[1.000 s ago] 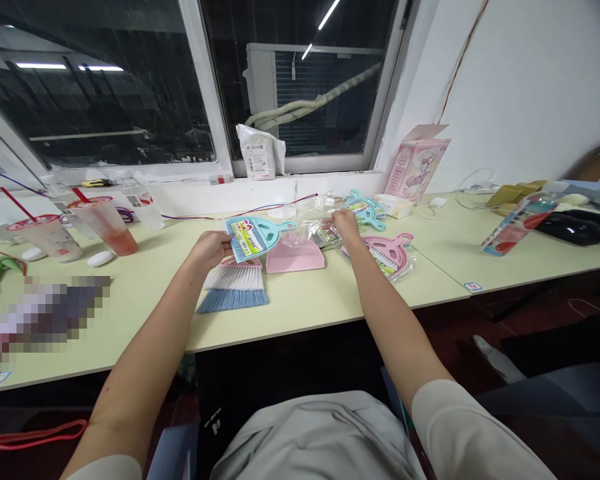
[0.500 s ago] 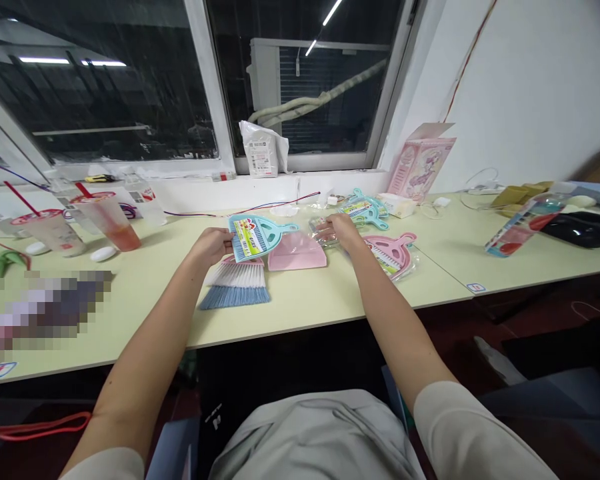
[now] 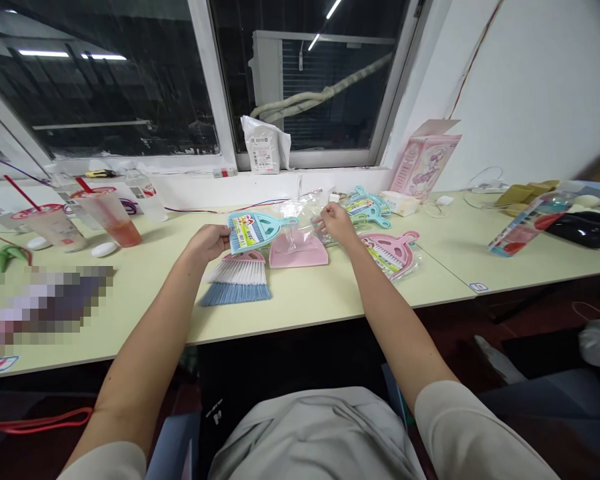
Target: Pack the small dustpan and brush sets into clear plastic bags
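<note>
My left hand (image 3: 207, 241) is closed on the edge of a small blue dustpan (image 3: 257, 229) with a printed label, held just above the pale green table (image 3: 300, 303). Below it lies a brush with white and blue bristles (image 3: 237, 280). A pink dustpan (image 3: 297, 250) rests on the table between my hands. My right hand (image 3: 336, 223) pinches a clear plastic bag (image 3: 303, 210) and lifts it over the pink dustpan. To the right lies a bagged pink dustpan set (image 3: 393, 250). Bagged blue sets (image 3: 367, 207) lie behind it.
Two drinks with red straws (image 3: 107, 217) stand at the left near a white mouse-like object (image 3: 103, 250). A pink box (image 3: 425, 163) leans against the wall. A white packet (image 3: 263, 147) sits on the sill. Packages and a black item (image 3: 580, 227) lie far right.
My right hand has drawn back from the pile at the back, bringing a clear plastic bag up over the pink dustpan. My left hand keeps its hold on the blue dustpan.
</note>
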Available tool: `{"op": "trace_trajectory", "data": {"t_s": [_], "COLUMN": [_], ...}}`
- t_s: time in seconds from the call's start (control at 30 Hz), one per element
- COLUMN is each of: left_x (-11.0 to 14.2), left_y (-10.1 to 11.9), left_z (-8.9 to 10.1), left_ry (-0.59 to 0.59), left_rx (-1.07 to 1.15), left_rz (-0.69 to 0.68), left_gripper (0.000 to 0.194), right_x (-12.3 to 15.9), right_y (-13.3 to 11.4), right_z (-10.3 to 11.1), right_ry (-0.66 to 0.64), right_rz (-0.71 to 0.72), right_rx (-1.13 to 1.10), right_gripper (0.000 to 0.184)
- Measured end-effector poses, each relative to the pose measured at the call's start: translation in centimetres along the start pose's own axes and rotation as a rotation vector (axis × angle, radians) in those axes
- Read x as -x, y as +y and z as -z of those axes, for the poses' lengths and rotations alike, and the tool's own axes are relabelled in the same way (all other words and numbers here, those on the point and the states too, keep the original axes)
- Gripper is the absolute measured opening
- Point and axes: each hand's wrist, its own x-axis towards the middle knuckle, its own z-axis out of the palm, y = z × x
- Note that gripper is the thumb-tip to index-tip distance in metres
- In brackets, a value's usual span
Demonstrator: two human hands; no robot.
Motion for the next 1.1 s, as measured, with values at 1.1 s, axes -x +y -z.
{"op": "trace_trajectory", "data": {"t_s": [1.1], "left_x": [2.0], "left_y": [-1.4], "left_z": [-3.3], "left_ry": [-0.185], "left_rx": [0.053], "left_rz": [0.085], "left_gripper": [0.028], "right_x": [2.2], "right_y": [-0.6], "right_z": [-3.2], "right_ry": [-0.252], "right_rz": [-0.379], "right_rx": [-0.568], "right_gripper": [0.016]}}
